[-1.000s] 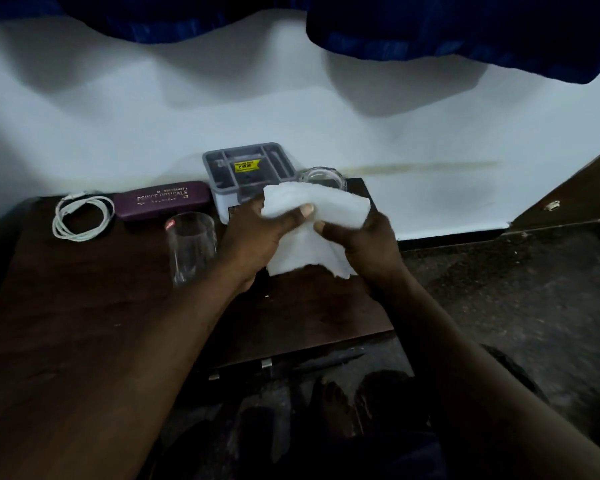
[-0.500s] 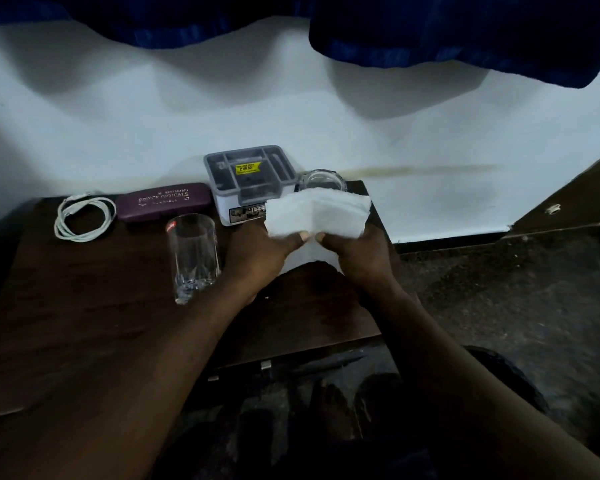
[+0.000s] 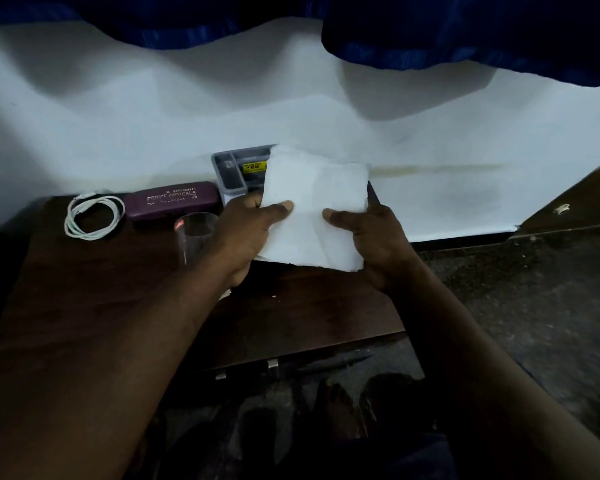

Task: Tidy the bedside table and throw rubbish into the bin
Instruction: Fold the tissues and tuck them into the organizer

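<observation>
Both hands hold a white tissue [image 3: 312,209] spread flat above the dark wooden bedside table [image 3: 84,292]. My left hand [image 3: 246,233] pinches its left edge with the thumb on top. My right hand [image 3: 374,237] grips its right edge the same way. The tissue hides the right part of the grey compartment box [image 3: 234,171] and whatever stands behind it. No bin is in view.
On the table lie a coiled white cable [image 3: 92,216], a purple spectacle case [image 3: 172,200] and an upright clear glass [image 3: 193,237] close to my left wrist. A white wall runs behind, blue curtains hang above, and dark floor lies to the right.
The tissue, folded into a narrow band half a second ago, is now opened out into a wider sheet. My hands have moved apart and it now covers the small glass dish.
</observation>
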Motion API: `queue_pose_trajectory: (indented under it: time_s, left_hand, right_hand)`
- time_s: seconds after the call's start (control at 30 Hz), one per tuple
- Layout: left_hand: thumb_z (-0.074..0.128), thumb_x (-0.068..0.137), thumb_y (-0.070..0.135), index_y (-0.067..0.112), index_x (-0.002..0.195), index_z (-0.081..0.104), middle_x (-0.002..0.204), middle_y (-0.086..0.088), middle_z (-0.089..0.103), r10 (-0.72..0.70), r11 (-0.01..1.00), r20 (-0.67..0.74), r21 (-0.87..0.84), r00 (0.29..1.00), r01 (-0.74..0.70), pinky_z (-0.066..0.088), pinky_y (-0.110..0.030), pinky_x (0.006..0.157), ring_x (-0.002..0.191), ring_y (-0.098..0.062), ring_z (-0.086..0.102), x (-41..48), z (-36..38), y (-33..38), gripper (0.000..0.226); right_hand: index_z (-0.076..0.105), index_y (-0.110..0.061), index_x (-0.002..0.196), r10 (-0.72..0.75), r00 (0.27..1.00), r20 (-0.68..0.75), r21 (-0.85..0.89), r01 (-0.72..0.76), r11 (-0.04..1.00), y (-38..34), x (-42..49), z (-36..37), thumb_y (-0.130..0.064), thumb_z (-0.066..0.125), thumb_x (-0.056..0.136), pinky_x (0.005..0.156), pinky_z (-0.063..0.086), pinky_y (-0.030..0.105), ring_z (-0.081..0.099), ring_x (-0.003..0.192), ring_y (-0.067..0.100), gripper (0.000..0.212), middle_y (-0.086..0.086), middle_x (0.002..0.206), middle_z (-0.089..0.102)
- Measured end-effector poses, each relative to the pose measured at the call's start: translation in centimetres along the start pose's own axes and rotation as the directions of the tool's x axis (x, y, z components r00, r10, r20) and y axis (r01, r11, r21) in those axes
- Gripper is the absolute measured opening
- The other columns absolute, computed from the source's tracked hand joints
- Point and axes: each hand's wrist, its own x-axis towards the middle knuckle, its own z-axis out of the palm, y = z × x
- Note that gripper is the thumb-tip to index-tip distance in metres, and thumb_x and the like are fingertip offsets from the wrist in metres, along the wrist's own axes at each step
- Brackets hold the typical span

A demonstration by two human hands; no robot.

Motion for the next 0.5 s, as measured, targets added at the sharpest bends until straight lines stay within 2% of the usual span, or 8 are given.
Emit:
queue_pose_trajectory:
  time_s: [0.17, 0.27, 0.37, 0.43, 0.5]
  left_hand:
    - [0.073, 0.092, 0.028, 0.017, 0.093, 0.075, 0.089, 0.001, 0.080, -0.013, 0.999, 0.009, -0.045, 1.000, 0.013, 0.061, -0.031, 0.069, 0.078, -0.016, 0.077, -0.3, -1.0, 0.8, 0.011]
    - [0.071, 0.094, 0.034, 0.017, 0.093, 0.075, 0.089, 0.000, 0.080, -0.016, 0.998, 0.010, -0.055, 1.000, 0.016, 0.061, -0.030, 0.069, 0.078, -0.016, 0.077, -0.4, -1.8, 1.4, 0.018]
    - [0.073, 0.092, 0.040, 0.012, 0.099, 0.077, 0.093, -0.004, 0.080, 0.017, 0.999, -0.009, -0.043, 1.000, -0.017, 0.060, -0.038, 0.080, 0.087, -0.023, 0.077, -0.3, -2.4, 1.5, 0.029]
    - [0.073, 0.092, 0.040, 0.008, 0.102, 0.077, 0.095, -0.008, 0.080, 0.028, 0.998, 0.003, -0.052, 1.000, -0.028, 0.061, -0.038, 0.079, 0.089, -0.027, 0.077, -0.3, -2.8, 1.7, 0.033]
    - [0.072, 0.093, 0.033, 0.009, 0.103, 0.076, 0.097, -0.007, 0.080, 0.016, 0.999, 0.044, -0.041, 0.999, -0.014, 0.061, -0.034, 0.073, 0.088, -0.024, 0.077, -0.2, -3.3, 2.1, 0.027]
  right_hand:
    - [0.070, -0.024, 0.091, -0.007, 1.000, 0.001, -0.029, 0.007, 1.000, -0.3, 0.3, 0.6, 0.002, 0.068, 0.090, 0.078, 0.063, 0.042, 0.075, 0.085, 0.020, 0.026, -0.006, 0.090, 0.078]
    - [0.068, -0.021, 0.092, -0.013, 1.000, 0.026, -0.003, 0.013, 1.000, -0.5, 0.2, 1.1, 0.006, 0.065, 0.090, 0.076, 0.058, 0.045, 0.075, 0.077, 0.018, 0.027, -0.007, 0.084, 0.078]
    - [0.065, -0.020, 0.091, -0.006, 0.999, 0.046, 0.042, 0.004, 0.999, -0.8, 0.0, 1.6, 0.007, 0.060, 0.093, 0.054, 0.056, 0.035, 0.072, 0.068, 0.017, 0.028, -0.011, 0.072, 0.076]
    - [0.064, -0.018, 0.089, -0.003, 0.999, 0.042, 0.071, 0.000, 0.997, -0.9, 0.0, 1.9, 0.006, 0.059, 0.094, 0.038, 0.046, 0.026, 0.069, 0.066, 0.023, 0.025, -0.010, 0.067, 0.073]
    - [0.064, -0.017, 0.088, -0.003, 1.000, 0.019, 0.092, 0.001, 0.996, -0.9, 0.2, 2.1, 0.005, 0.058, 0.093, 0.038, 0.044, 0.026, 0.067, 0.069, 0.028, 0.023, -0.006, 0.070, 0.074]
